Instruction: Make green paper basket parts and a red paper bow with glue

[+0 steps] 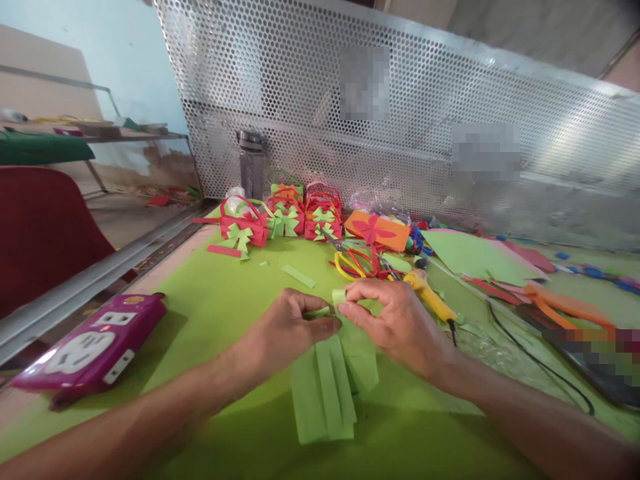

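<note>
The left hand (pixel 293 320) pinched green paper (pixel 318 312); the right hand (pixel 393 317) pinched a curled strip (pixel 339 299) just beside it. Paper pieces (pixel 309 403) lay on the left hand's near side. Curling seemed underway, the next move calling for a steady pinch.

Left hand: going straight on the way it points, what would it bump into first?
Probably the right hand or the green paper strip it pinches, just beyond the left hand; depth is unclear.
</note>
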The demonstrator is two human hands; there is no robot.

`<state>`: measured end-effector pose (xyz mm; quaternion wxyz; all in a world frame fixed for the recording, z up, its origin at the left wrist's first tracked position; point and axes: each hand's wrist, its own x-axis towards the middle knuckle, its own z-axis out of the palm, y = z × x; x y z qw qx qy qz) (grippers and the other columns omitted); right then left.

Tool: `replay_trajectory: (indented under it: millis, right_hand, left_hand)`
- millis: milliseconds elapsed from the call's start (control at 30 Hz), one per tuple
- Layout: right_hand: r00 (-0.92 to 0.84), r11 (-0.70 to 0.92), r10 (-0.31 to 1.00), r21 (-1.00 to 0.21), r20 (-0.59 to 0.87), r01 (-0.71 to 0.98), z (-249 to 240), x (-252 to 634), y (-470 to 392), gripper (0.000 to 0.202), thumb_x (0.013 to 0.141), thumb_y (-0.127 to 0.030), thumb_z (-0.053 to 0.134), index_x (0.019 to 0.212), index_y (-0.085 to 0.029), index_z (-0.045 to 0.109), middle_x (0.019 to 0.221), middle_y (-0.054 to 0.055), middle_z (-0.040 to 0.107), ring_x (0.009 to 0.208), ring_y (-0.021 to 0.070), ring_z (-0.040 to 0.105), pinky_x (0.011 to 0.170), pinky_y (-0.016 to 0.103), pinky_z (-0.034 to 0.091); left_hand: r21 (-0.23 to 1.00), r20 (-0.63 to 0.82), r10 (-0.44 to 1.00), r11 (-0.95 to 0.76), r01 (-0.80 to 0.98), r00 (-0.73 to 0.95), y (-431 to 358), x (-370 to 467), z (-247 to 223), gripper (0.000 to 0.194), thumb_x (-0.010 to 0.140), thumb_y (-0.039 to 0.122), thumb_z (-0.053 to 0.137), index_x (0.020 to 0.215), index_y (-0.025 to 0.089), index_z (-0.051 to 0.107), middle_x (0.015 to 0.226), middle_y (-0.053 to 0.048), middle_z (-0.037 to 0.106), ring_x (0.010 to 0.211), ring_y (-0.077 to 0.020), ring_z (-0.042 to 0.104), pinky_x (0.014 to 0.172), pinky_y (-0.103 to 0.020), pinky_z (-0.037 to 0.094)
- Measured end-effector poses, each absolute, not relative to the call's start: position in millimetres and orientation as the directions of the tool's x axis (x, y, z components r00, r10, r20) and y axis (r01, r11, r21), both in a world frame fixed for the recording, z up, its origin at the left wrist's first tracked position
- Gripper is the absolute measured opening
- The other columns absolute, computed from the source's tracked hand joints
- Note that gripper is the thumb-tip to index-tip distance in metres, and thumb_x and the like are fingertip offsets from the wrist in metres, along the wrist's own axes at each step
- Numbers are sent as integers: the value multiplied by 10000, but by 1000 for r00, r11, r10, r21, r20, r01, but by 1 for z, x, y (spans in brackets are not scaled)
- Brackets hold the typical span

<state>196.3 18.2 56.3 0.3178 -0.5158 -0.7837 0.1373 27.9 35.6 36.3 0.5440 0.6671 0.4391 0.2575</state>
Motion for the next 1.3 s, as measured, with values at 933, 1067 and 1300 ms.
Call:
replay_trajectory:
  millis: [933,1067,1300]
  right_hand:
    - [-275,504,859,-617,432,604,49,191,19,173,805,-179,502,633,-194,485,1168,80,549,1064,198,552,962,405,352]
    - [-288,524,846,-601,448,603,48,190,21,173,798,-162,501,630,-190,470,1147,86,535,1058,206,532,943,411,362]
    - [-351,589,797,-504,492,632,50,190,25,172,811,-119,487,657,-188,455,1099,95,547,1068,207,513,910,411,370]
  left_hand:
    - [999,-21,953,7,48,303,31,33,38,203,635,316,651,578,155,541,479,69,355,453,-62,227,433,-221,172]
    - [998,-20,956,-1,69,291,31,33,40,217,605,319,682,578,148,552,484,67,358,464,-61,234,447,-217,189]
    - [994,20,952,-52,97,306,34,29,39,218,663,346,648,608,151,568,517,57,379,486,-70,251,461,-221,201]
